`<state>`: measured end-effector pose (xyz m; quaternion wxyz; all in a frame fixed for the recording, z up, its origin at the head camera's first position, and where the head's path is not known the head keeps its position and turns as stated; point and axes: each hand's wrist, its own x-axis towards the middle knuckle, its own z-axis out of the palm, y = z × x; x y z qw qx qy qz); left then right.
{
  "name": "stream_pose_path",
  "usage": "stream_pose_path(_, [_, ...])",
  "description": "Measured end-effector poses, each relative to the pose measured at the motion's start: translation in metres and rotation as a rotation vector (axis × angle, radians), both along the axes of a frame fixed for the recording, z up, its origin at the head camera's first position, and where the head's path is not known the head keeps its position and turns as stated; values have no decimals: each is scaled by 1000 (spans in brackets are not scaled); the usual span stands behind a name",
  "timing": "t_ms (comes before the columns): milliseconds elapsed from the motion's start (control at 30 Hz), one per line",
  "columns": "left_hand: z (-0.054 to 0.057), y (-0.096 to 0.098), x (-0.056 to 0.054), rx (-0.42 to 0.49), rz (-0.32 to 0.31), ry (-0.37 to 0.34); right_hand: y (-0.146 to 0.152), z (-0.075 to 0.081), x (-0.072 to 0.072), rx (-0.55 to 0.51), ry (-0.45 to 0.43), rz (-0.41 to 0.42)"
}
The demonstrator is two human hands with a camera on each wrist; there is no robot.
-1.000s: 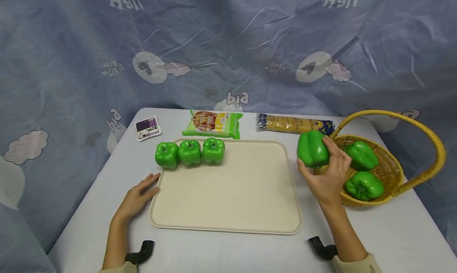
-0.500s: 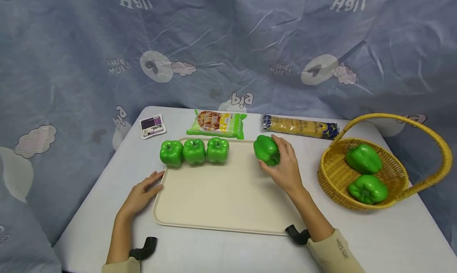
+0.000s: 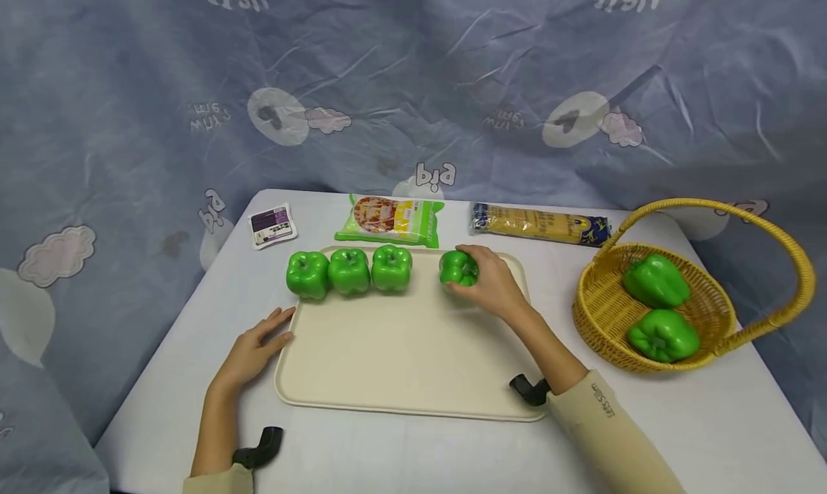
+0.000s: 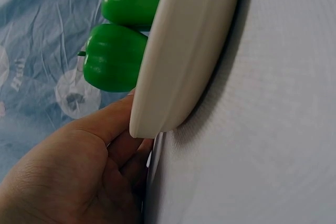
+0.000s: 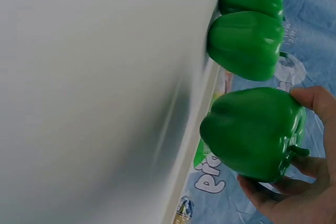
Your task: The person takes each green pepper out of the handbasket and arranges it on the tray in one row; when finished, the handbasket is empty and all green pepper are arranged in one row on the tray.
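My right hand [image 3: 489, 281] grips a green bell pepper [image 5: 254, 132] between thumb and fingers, stem toward the palm in the right wrist view. It is low over the back right part of the cream tray [image 3: 407, 350]. Three other bell peppers stand upright in a row along the tray's back left; the nearest to my right hand is this pepper [image 3: 391, 268]. My left hand [image 3: 248, 354] lies at the tray's left edge, fingers extended, fingertips at the rim in the left wrist view.
A yellow wicker basket [image 3: 591, 329] with a tall handle stands at the right, two bell peppers inside. Behind the tray lie a green food packet [image 3: 388, 221], a long yellow packet [image 3: 539, 225] and a small white-and-purple packet [image 3: 273, 226]. A blue patterned cloth [image 3: 413, 85] hangs behind the table.
My right hand has carried the bell pepper left from beside the basket to over the tray, lowering it and turning its stem upward. The left hand stays at the tray's edge.
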<state>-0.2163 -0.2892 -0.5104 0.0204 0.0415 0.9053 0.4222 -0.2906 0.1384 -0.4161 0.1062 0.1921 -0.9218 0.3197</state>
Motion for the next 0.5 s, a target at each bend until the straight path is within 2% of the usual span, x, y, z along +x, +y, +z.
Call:
stream_pose_path(100, [0, 0, 1, 8, 8, 3, -5, -6, -8, 13, -69, 14])
stream_pose_path(167, [0, 0, 1, 12, 4, 6, -6, -11, -11, 20, -83, 22])
stream_pose_path(400, [1, 2, 2, 9, -8, 33, -11, -21, -17, -1, -16, 99])
stream_pose_path(500, [1, 1, 2, 6, 0, 35, -14, -20, -21, 29, -35, 121])
